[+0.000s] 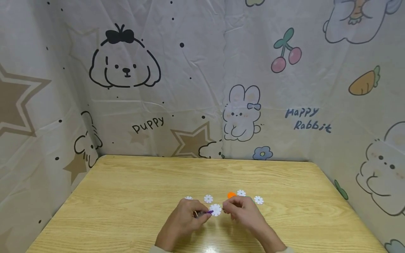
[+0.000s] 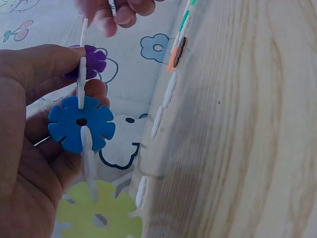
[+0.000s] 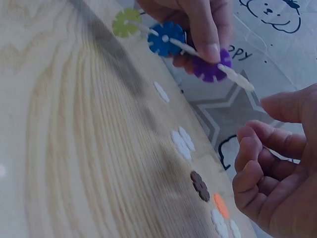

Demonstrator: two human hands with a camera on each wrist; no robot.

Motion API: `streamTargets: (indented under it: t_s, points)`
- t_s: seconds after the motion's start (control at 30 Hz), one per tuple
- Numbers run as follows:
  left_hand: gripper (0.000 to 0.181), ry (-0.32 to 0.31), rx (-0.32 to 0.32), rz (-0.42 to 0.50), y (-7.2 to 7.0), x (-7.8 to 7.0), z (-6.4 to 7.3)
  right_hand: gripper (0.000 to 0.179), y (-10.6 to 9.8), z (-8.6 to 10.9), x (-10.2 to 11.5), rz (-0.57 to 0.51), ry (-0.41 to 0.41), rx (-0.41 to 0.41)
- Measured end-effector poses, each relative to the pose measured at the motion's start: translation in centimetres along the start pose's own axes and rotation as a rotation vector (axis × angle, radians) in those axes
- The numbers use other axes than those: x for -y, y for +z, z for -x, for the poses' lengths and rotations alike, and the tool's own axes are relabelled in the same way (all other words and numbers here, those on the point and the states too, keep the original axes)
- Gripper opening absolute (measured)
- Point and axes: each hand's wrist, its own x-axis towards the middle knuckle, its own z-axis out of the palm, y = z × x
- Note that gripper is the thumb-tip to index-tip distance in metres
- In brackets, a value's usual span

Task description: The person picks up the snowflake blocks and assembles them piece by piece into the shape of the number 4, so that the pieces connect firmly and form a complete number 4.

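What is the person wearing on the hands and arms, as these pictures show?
The left hand and the right hand are both bare, without gloves. At the head view's bottom edge, a pale beige left cuff and a similar right cuff show; too little is visible to tell fabric or pattern.

L hand [image 1: 186, 215]/R hand [image 1: 243, 211] gap: tight (wht disc [image 1: 217, 209] between).

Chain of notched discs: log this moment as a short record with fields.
chain: yellow-green disc, white disc, blue disc, white disc, purple disc, white end disc
left hand: pinches the chain near the purple disc
right hand: beside the white end disc, apart from it; fingers bent
on the table: loose white discs, a brown disc, an orange disc
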Motion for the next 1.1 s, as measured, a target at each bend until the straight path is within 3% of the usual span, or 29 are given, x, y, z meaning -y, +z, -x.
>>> streamTargets:
  t_s: [0.23,0.5,0.73,1.1]
  points:
    - [0.004,-0.002,0.0,-0.003,-0.1,0.1,0.1,0.021,-0.4,-0.4,-0.6,0.124,-0.034,-0.078]
    - [0.004,0.009,-0.004,-0.014,-0.1,0.2,0.2,0.013,0.0,-1.3,-1.7,0.255,-0.065,-0.1]
    - [0.004,0.0,-0.009,-0.014,-0.3,0.2,0.1,0.02,0.0,-1.7,-1.8,0.364,-0.046,-0.136]
    - [0.003,-0.004,-0.026,-0.022,-0.4,0.5,0.2,0.02,0.2,-2.4,-2.5,0.463,-0.041,-0.136]
